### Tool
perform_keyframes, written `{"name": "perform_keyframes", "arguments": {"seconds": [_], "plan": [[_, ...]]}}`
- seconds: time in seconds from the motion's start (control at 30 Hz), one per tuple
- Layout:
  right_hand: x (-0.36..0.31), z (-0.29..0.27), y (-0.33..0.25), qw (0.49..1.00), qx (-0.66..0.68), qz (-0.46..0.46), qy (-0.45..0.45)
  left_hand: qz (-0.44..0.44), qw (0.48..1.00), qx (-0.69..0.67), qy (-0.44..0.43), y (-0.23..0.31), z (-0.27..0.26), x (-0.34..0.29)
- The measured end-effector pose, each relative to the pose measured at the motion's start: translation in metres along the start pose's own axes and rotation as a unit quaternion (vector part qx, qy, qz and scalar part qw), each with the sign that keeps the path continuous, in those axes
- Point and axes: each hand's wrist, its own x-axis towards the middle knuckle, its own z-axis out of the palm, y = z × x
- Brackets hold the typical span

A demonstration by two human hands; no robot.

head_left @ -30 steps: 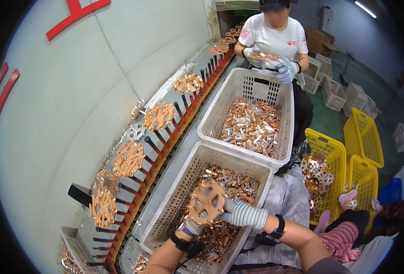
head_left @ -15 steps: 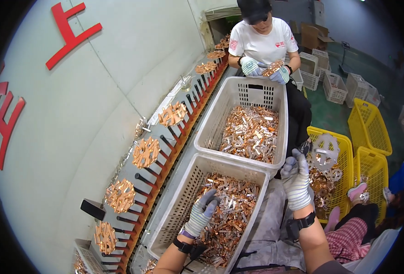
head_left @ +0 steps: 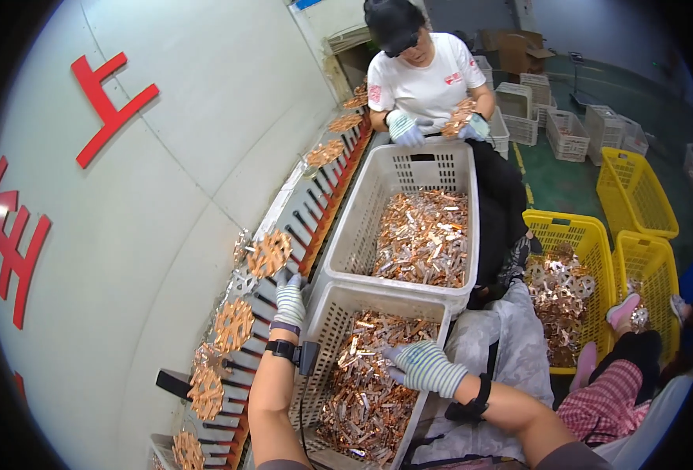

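So on my feed the left hand is out over the rail side, fingertips right up against the lower right edge of a copper-coloured disc. Can't tell from here if it's actually gripping that disc, since the fingers point away from me. The disc sits just above and left of those fingertips. Just left of the hand there's a silvery cut-out piece, and below and left of it another copper-coloured disc, next to a row of dark pegs that runs past the hand on both sides.

My right hand is palm-down over the near crate, fingers only slightly bent, tips down by a heap of small metal pieces. No clue whether it's pinching one; the fingers block it. Beyond that hand is a far crate with more pieces, and past that a co-worker holds a round copper-coloured part. Off to the right of my right hand: a yellow basket of metal parts.
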Motion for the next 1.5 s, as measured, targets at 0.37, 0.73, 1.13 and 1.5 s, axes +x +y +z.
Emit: {"name": "perform_keyframes", "arguments": {"seconds": [0.37,0.73,1.13,1.5], "plan": [[-0.009,0.005,0.009,0.999,0.015,0.013,0.028,-0.058,0.988,-0.08,0.116,-0.053,-0.054,0.048],[0.006,0.021,-0.008,0.999,0.034,0.004,0.017,0.055,0.993,-0.094,0.046,0.01,-0.146,-0.028],[0.057,0.039,-0.042,0.955,0.138,-0.152,0.213,-0.17,0.89,-0.415,-0.078,-0.099,-0.094,-0.164],[0.112,0.145,-0.098,0.974,0.044,-0.201,-0.092,0.005,0.91,0.188,-0.369,-0.102,-0.151,-0.189]]}}
